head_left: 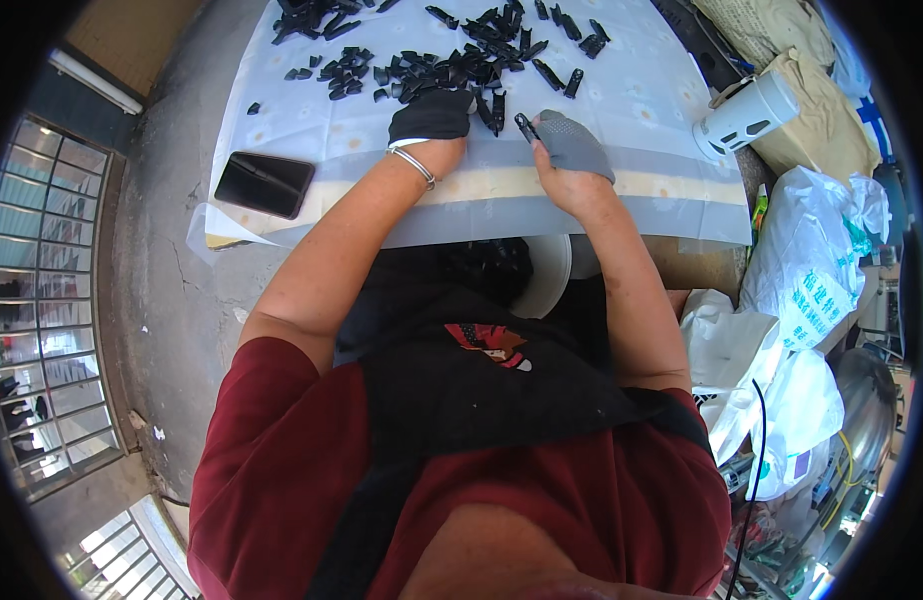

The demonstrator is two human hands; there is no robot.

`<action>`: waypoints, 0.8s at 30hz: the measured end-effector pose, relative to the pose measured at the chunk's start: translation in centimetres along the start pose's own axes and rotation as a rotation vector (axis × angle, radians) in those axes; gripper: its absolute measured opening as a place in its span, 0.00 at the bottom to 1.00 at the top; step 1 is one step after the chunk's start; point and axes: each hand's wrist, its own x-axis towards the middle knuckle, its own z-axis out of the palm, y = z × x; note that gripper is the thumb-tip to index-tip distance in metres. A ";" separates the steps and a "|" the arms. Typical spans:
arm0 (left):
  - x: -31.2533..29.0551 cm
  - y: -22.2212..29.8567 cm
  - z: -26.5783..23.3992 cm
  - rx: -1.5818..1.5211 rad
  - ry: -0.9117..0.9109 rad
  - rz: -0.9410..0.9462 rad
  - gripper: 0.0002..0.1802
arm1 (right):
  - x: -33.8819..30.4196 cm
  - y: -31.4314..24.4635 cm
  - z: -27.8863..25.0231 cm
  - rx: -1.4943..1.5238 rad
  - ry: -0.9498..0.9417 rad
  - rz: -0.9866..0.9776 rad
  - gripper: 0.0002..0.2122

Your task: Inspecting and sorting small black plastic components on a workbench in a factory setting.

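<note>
My right hand [572, 150], in a grey glove with bare fingertips, is closed on a small black plastic part [527, 127] between thumb and fingers. My left hand [432, 118], in a black glove, rests at the near edge of a pile of small black parts [452, 72]. Its fingers are mostly hidden by the glove and the dark pieces, so I cannot tell whether it grips anything. A longer black part [499, 112] lies between my hands. Single long parts [548, 75] are scattered right of the pile.
A table with a pale flowered cover [662, 120] carries the parts. A black phone [265, 185] lies at its left, a white tumbler [747, 115] at its right edge. Below the front edge is a white bucket [549, 275] with dark contents. White bags [807, 260] crowd the right.
</note>
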 end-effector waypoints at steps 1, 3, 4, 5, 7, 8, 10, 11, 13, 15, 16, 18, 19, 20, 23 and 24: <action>0.1 -0.1 0.1 0.001 0.002 0.000 0.15 | 0.0 -0.2 -0.4 0.000 0.001 -0.002 0.10; 0.2 -0.1 0.2 0.000 0.053 0.024 0.14 | 0.0 -1.2 -1.7 -0.043 -0.215 0.153 0.10; 0.3 -0.1 -0.1 0.001 0.054 0.026 0.14 | 0.1 -1.5 -2.1 -0.044 -0.212 0.153 0.10; 0.5 -0.2 -0.4 0.076 -0.027 0.035 0.14 | 0.2 -1.9 -2.4 -0.081 -0.277 0.157 0.09; 0.3 0.1 -0.8 0.150 -0.109 0.049 0.14 | 0.1 -2.1 -2.6 -0.120 -0.339 0.166 0.09; 0.0 0.2 -0.9 0.114 -0.076 0.045 0.14 | 0.0 -2.1 -2.7 -0.165 -0.348 0.132 0.08; -0.6 0.5 -1.2 0.079 -0.043 0.042 0.14 | -0.1 -2.3 -2.8 -0.209 -0.355 0.099 0.07; -1.1 0.7 -1.4 0.058 -0.026 0.060 0.13 | -0.1 -2.6 -2.8 -0.180 -0.357 0.146 0.08; -1.5 0.7 -1.9 0.039 -0.007 0.074 0.13 | -0.3 -3.0 -2.9 -0.148 -0.357 0.188 0.09; -1.7 0.6 -2.0 0.048 -0.154 0.043 0.13 | -1.0 -3.3 -2.7 0.035 -0.193 0.042 0.11; -2.2 0.4 -1.9 0.048 -0.152 0.044 0.13 | -1.4 -3.6 -2.7 0.033 -0.191 0.042 0.11; -3.9 0.1 -2.0 -0.133 0.026 0.126 0.13 | -1.8 -4.5 -2.4 0.204 -0.060 -0.041 0.13; -4.4 0.6 -2.7 -0.135 0.024 0.131 0.13 | -1.9 -4.7 -2.6 0.201 -0.058 -0.035 0.13; -4.9 1.1 -3.6 -0.215 -0.019 0.123 0.14 | -1.8 -4.9 -2.8 0.265 -0.110 -0.010 0.13; -6.7 1.9 -5.2 -0.359 -0.074 0.100 0.14 | -2.5 -5.3 -2.7 0.372 -0.215 0.013 0.13; -7.0 2.0 -5.6 -0.389 -0.063 0.117 0.14 | -2.5 -5.5 -2.6 0.410 -0.263 0.007 0.13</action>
